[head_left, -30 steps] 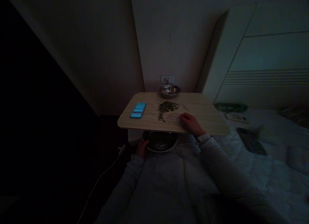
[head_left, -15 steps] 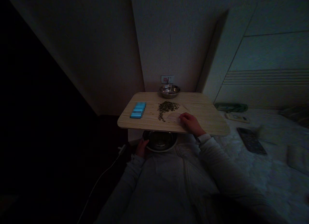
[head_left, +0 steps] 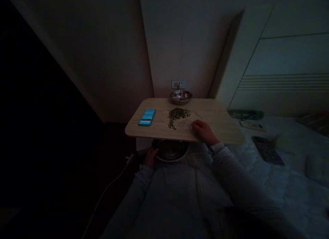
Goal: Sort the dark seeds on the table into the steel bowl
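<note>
My left hand [head_left: 151, 157] grips the rim of a metal bowl [head_left: 171, 159], which sits at my lap just under the table's front edge. On the wooden table [head_left: 216, 115], my right hand [head_left: 203, 131] pinches the edge of a thin, clear, rounded piece [head_left: 184, 124] that looks like plastic; its exact kind is hard to make out in the dim light. Small dark green grains [head_left: 178, 113] lie in a loose heap just beyond it, with a tail of them trailing down toward the clear piece's left side.
A second steel bowl [head_left: 180, 97] stands at the table's back edge, below a wall socket [head_left: 178, 84]. A blurred-out blue screen [head_left: 147, 117] lies at the left. To the right, a bed [head_left: 239, 177] holds a dark phone-like slab [head_left: 267, 150] and a green bottle [head_left: 245, 114].
The picture has become darker. Both hands, the bowls and the grains keep their places.
</note>
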A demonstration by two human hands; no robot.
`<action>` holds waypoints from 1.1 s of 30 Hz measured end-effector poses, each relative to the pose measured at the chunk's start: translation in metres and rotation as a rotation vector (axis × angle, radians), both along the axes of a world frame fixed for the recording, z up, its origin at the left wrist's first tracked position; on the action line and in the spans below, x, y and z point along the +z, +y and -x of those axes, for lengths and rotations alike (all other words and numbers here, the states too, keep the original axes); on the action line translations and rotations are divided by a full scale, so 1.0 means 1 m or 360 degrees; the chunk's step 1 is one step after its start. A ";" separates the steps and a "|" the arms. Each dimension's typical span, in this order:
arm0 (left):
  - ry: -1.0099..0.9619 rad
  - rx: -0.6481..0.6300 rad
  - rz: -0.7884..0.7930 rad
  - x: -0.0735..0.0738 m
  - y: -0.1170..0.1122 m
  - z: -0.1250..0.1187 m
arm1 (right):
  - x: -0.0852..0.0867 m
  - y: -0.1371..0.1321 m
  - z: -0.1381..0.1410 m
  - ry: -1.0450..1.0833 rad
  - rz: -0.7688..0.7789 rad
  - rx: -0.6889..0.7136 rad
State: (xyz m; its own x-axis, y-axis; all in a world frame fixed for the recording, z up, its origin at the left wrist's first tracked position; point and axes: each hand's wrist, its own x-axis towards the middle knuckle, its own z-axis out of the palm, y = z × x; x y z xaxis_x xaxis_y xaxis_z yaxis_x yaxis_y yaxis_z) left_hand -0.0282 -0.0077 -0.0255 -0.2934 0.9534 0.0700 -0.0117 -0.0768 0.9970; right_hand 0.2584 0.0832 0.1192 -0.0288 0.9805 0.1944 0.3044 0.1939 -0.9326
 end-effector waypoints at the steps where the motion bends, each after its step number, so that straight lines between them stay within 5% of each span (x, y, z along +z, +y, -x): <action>1: -0.0016 -0.0014 0.0007 0.001 0.000 0.001 | -0.001 0.000 0.000 0.0017 -0.0006 -0.0020; 6: -0.0126 -0.0118 0.0085 0.007 0.002 0.003 | -0.004 0.000 -0.003 0.0033 -0.0023 -0.0055; 16: -0.0186 0.0007 0.0128 -0.003 0.011 -0.009 | 0.000 -0.002 -0.001 -0.0055 0.0007 -0.0047; 25: -0.0158 -0.0029 0.0197 0.022 0.001 -0.007 | -0.005 0.000 -0.001 0.0047 -0.0048 -0.0039; 33: -0.0218 -0.0002 0.0120 0.013 0.002 -0.014 | -0.001 -0.002 -0.001 -0.0003 -0.0011 -0.0066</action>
State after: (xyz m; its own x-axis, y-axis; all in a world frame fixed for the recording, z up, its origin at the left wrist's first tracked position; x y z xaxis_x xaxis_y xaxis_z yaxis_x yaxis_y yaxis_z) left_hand -0.0143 -0.0059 -0.0125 -0.2939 0.9549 -0.0423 -0.1484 -0.0019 0.9889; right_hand 0.2597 0.0815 0.1182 0.0117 0.9795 0.2011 0.3144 0.1873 -0.9306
